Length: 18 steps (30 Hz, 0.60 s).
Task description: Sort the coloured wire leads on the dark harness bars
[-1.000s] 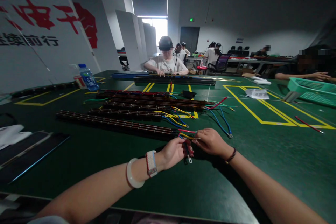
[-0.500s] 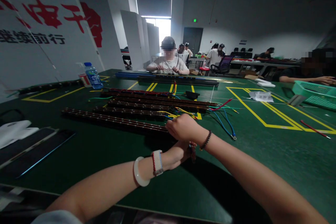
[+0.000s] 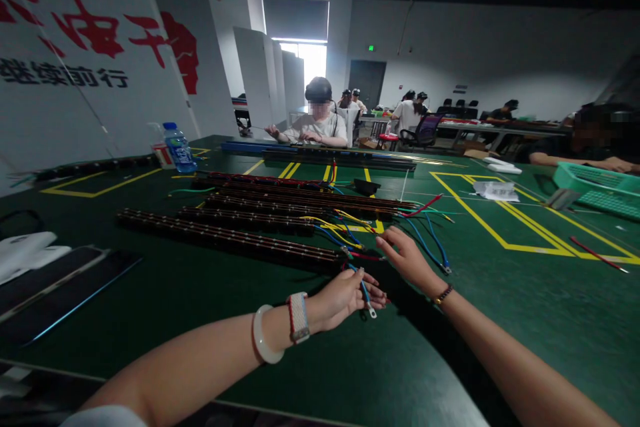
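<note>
A long dark bar with reddish-brown rods (image 3: 230, 235) lies nearest on the table, its wired end by my hands. My left hand (image 3: 340, 299) is palm up at that end, fingers stretched out. A blue wire (image 3: 367, 292) with a metal lug crosses those fingers, with the thumb against it. My right hand (image 3: 407, 260) is just right of the bar's end, fingers loosely bent and apart, nothing visible in them. Near its fingertips is a red wire (image 3: 367, 256). Yellow wires (image 3: 350, 230) come from the bars behind.
Several similar bars (image 3: 280, 203) lie behind. Blue wires (image 3: 437, 247) trail to the right. Phones (image 3: 80, 300) are at left, a bottle (image 3: 179, 147) at back left. A green basket (image 3: 595, 183) and a loose red wire (image 3: 597, 253) are right. A person (image 3: 320, 117) sits opposite.
My hands have moved apart: the right hand shifted right, away from the left, and its fingers loosened. The left hand's fingers have straightened, exposing the blue wire and the bar's end.
</note>
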Each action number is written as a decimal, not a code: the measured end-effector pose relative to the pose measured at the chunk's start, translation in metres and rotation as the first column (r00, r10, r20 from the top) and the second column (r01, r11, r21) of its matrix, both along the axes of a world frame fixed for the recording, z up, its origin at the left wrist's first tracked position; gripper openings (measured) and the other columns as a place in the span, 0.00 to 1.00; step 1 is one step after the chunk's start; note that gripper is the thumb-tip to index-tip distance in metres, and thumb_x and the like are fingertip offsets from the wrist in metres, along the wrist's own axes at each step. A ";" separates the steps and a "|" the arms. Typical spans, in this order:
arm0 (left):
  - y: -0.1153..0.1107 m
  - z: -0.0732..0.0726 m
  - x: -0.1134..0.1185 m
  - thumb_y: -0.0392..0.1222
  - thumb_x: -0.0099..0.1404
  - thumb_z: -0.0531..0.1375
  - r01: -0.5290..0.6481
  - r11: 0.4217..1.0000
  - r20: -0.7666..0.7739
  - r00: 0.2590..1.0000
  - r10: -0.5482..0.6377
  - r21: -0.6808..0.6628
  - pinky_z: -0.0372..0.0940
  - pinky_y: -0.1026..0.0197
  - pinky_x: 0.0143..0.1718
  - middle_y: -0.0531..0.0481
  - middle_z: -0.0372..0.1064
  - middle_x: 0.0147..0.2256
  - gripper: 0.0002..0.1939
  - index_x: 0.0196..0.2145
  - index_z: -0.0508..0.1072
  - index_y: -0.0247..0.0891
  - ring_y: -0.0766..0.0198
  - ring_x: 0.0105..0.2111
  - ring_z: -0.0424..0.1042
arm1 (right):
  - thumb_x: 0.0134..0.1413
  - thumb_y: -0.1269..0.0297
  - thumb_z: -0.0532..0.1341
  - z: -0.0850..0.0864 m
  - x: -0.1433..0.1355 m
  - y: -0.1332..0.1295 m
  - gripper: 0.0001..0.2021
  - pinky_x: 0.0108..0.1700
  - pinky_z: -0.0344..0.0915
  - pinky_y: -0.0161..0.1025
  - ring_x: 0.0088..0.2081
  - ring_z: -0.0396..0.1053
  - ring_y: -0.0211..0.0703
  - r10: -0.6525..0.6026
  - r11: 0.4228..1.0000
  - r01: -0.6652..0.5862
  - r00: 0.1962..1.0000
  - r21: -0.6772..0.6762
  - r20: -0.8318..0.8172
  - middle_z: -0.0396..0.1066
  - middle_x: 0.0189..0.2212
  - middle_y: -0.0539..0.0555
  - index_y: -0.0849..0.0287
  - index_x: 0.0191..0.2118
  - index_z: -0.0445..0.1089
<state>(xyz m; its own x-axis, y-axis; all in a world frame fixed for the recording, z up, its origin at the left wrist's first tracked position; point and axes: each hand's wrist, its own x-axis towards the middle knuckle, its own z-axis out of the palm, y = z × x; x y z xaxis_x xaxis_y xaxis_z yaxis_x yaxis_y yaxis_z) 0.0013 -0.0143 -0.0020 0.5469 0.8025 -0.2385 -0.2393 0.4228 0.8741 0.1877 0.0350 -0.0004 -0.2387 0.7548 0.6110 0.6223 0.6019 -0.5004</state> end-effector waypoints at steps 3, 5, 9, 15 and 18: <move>0.002 0.005 -0.003 0.46 0.70 0.44 0.055 0.998 -0.140 0.989 -0.054 0.007 0.64 0.55 0.38 0.45 0.66 0.26 0.16 0.35 0.61 0.30 0.63 0.27 0.70 | 0.62 0.51 0.49 -0.022 0.010 0.005 0.20 0.41 0.56 0.30 0.36 0.59 0.32 -0.010 0.996 0.015 0.998 -0.086 0.057 0.62 0.35 0.55 0.65 0.36 0.68; 0.005 0.008 -0.005 0.49 0.69 0.46 0.096 0.995 -0.254 0.963 -0.088 0.021 0.64 0.60 0.31 0.50 0.62 0.22 0.16 0.34 0.61 0.32 0.66 0.22 0.67 | 0.62 0.52 0.50 -0.028 0.009 0.008 0.19 0.42 0.56 0.30 0.38 0.60 0.32 0.017 0.990 -0.004 0.996 -0.143 0.092 0.63 0.37 0.55 0.63 0.38 0.69; 0.011 0.015 -0.011 0.52 0.67 0.47 0.178 0.983 -0.461 0.876 -0.140 0.040 0.56 0.66 0.21 0.59 0.50 0.16 0.16 0.30 0.59 0.35 0.73 0.14 0.53 | 0.63 0.54 0.49 -0.026 0.001 0.009 0.20 0.39 0.55 0.29 0.35 0.60 0.31 0.067 0.978 -0.042 0.991 -0.203 0.117 0.64 0.34 0.55 0.65 0.37 0.69; 0.020 0.025 -0.022 0.56 0.62 0.51 0.344 0.938 -0.622 0.730 -0.284 -0.024 0.46 0.68 0.16 0.60 0.45 0.14 0.19 0.27 0.57 0.37 0.74 0.11 0.46 | 0.64 0.54 0.48 -0.027 -0.004 0.008 0.21 0.37 0.53 0.29 0.33 0.58 0.30 0.062 0.978 -0.029 0.986 -0.205 0.152 0.62 0.32 0.55 0.67 0.33 0.68; 0.024 0.026 -0.025 0.52 0.63 0.52 0.375 0.926 -0.650 0.694 -0.308 -0.039 0.43 0.69 0.16 0.59 0.46 0.14 0.17 0.26 0.57 0.36 0.75 0.11 0.46 | 0.64 0.54 0.47 -0.028 -0.004 0.007 0.22 0.37 0.53 0.29 0.32 0.57 0.30 0.058 0.976 -0.021 0.984 -0.218 0.166 0.62 0.31 0.54 0.67 0.32 0.68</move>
